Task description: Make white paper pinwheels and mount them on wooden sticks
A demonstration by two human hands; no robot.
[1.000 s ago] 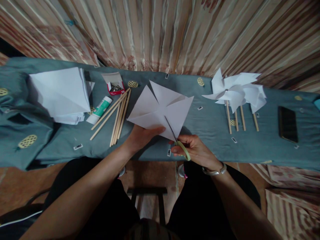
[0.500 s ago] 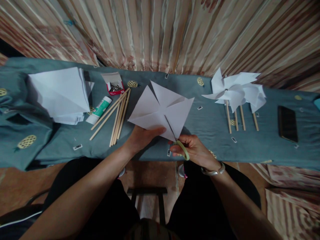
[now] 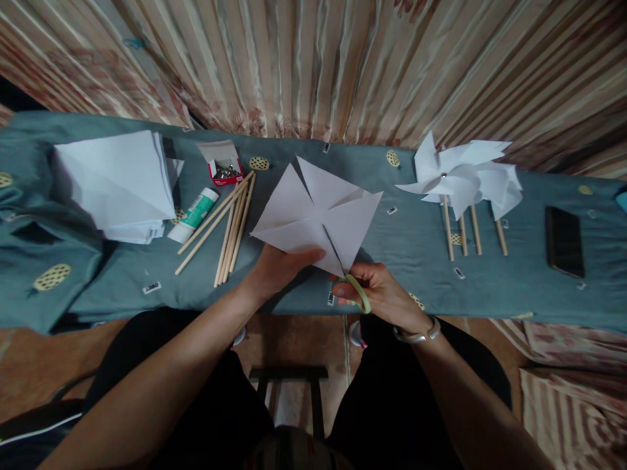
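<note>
My left hand [image 3: 284, 266] grips a square sheet of white paper [image 3: 313, 212] by its near left edge, thumb on top and the fingers hidden beneath. Slits run from the sheet's corners toward its middle, which is uncut. Fingers of my right hand [image 3: 375, 290] are wrapped round the pale green handle of a pair of scissors [image 3: 360, 294]. The scissors are at the near corner of the sheet, where one slit lies; their blades are mostly hidden by the paper.
To the left lie a stack of white paper [image 3: 117, 179], a glue stick [image 3: 196, 214], several wooden sticks [image 3: 235, 228] and an open red box of metal pins [image 3: 226, 171]. On the right are paper pinwheels [image 3: 460, 176] on sticks and a dark phone [image 3: 564, 241]. A patterned cloth [image 3: 406, 241] covers the table.
Almost nothing differs. The paper has shifted very slightly, and both hands keep their grip at the same places.
</note>
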